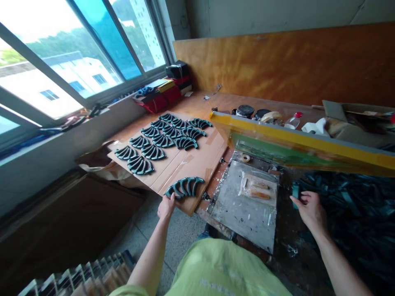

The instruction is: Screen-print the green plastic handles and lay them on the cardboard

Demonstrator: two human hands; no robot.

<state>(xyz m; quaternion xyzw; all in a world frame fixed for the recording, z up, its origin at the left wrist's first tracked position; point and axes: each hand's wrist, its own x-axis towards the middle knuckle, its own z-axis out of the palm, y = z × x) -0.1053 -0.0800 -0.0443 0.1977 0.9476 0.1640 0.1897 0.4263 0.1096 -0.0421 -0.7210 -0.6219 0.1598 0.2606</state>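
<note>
My left hand (pixel 167 205) is closed at the near-left end of a fan-shaped row of dark green curved pieces (pixel 188 187), with its fingertips on the lowest piece. The row lies on a cardboard sheet (pixel 166 168) at its near edge. My right hand (pixel 311 209) has thumb and fingers bent around a small green piece (pixel 295 193), apparently gripping its near part. Beside that hand lies a big heap of loose dark green pieces (pixel 348 205). Several more fans of curved pieces (pixel 163 133) cover the cardboard's far part.
Between my hands is a grey metal plate (pixel 231 197) bearing a taped patch with orange-brown strips (pixel 259 193). A yellow-edged screen frame (pixel 296 139) is tilted up behind it. Farther back stand black-lidded jars (pixel 245 110), a red-capped bottle (pixel 293 120) and a cardboard box (pixel 354 119).
</note>
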